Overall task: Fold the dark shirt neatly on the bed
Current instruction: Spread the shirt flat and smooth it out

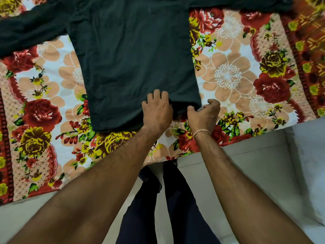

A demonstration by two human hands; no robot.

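Both hands, left hand and right hand, pinch dark shirt hem on floral bedsheet.

Soft even indoor light, wide-angle bending at blurred edges
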